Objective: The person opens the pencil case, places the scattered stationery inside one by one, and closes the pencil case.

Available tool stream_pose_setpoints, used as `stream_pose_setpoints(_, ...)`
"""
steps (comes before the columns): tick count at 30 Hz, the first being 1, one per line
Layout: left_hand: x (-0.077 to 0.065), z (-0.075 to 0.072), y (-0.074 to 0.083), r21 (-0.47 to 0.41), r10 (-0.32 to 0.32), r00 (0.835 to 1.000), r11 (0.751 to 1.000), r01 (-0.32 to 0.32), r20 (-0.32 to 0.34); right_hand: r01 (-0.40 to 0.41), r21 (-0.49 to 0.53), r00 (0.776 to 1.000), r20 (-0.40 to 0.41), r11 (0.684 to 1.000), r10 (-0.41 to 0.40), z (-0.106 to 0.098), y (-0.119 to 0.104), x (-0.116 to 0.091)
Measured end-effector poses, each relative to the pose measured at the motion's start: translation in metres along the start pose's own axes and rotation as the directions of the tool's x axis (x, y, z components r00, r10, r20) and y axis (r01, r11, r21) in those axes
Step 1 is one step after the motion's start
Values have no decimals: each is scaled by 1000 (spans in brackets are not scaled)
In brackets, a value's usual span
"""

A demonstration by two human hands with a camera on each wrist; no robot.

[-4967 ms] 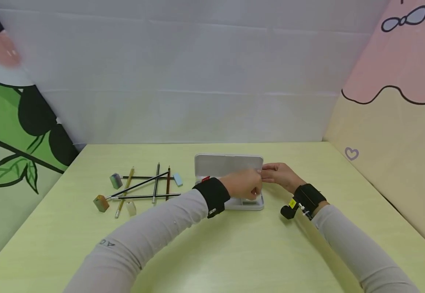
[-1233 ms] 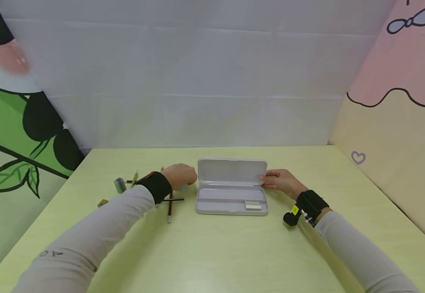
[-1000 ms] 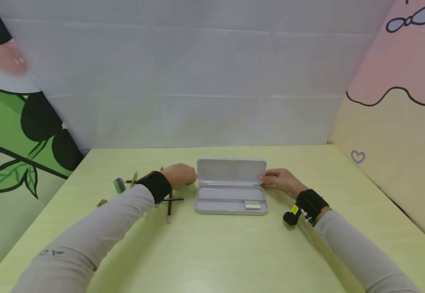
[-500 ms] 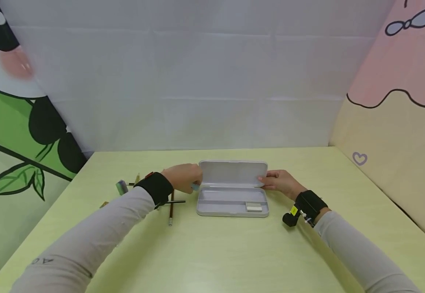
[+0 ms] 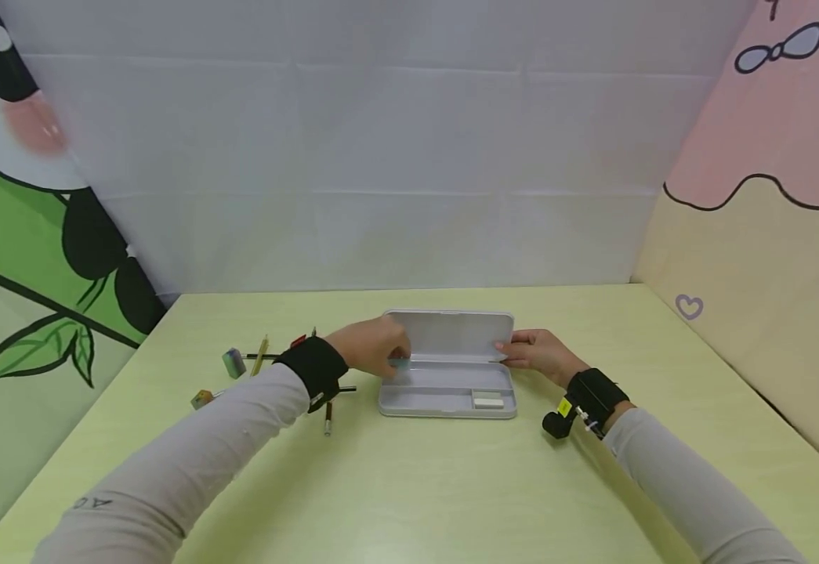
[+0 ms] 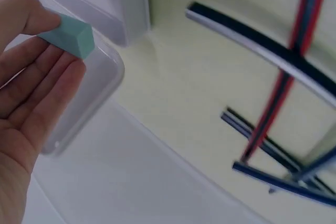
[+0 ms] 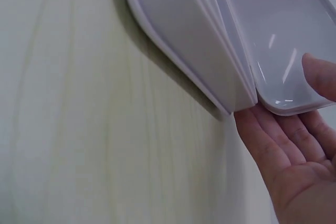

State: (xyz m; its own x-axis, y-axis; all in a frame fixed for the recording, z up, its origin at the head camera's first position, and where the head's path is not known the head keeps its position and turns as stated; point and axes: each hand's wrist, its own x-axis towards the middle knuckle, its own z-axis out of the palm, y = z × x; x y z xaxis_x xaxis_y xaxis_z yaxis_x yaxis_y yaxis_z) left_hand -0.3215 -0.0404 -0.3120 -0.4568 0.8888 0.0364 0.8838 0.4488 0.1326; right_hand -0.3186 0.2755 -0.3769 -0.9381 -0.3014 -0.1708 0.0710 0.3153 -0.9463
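Left hand (image 5: 374,345) has moved from beside the pencil case (image 5: 444,377) to over its left end, fingers clamped on the blue-green eraser (image 6: 69,35) (placement judged near, not made); right hand (image 5: 545,352) pinches its lid (image 5: 462,333).

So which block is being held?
The pale blue-green block, pinched by the left hand; the white block sits in the case, the purplish one and orange one on the table.

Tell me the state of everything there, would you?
Case: open
Lid: raised, held by the right hand
Teal eraser: pinched by the left hand
White eraser: lying in the case's small compartment
Pencils: crossed on the table, partly hidden
Coloured blocks: resting on the table
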Motion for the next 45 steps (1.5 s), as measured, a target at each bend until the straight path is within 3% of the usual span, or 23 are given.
stream_pose_setpoints(6,24,8,19,-94,52,998,994,-54,-30,7,-14,1000,2,1000,-7,3,1,3)
stream_pose_setpoints(10,40,9,31,-94,75,997,993,-78,-35,-13,-20,1000,-18,1000,13,5,-1,3)
stream_pose_setpoints(15,55,13,43,-76,45,998,996,-49,-52,-11,-33,1000,-25,999,10,3,-2,2)
stream_pose_setpoints(21,71,18,60,-126,8,999,992,-14,-45,14,-41,1000,-10,999,-14,1,0,1)
stream_pose_setpoints(27,81,22,71,-147,-15,998,989,6,-58,36,-35,999,-10,999,-37,3,1,2)
stream_pose_setpoints(39,92,43,71,-3,-27,999,1000,27,-24,21,-42,1000,7,999,-21,5,2,2)
stream_pose_setpoints(45,94,45,76,0,-31,1000,1000,31,2,12,-52,1000,-5,999,-12,6,0,2)
